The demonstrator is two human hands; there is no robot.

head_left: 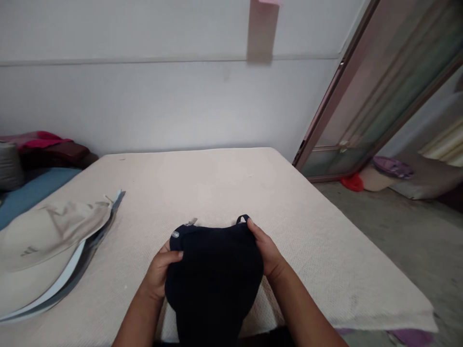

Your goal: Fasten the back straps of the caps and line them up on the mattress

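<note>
A dark navy cloth item, seemingly a cap (217, 279), is held up at the bottom centre, in front of the table's near edge. My left hand (161, 270) grips its left side, with the thumb on top and the other fingers behind. On the right side my right hand (265, 248) is closed round the cloth, the thumb near a small strap loop at the top corner. A small clear fastener shows at the cloth's upper left. Several stacked caps, with a beige one (43, 236) on top, lie at the far left.
A table (202, 183) with a cream textured cover spans the middle, against a white wall. Cushions and a blue surface (39, 188) are at the left. To the right stand a sliding glass door (361, 106) and a basket (379, 176) on the floor.
</note>
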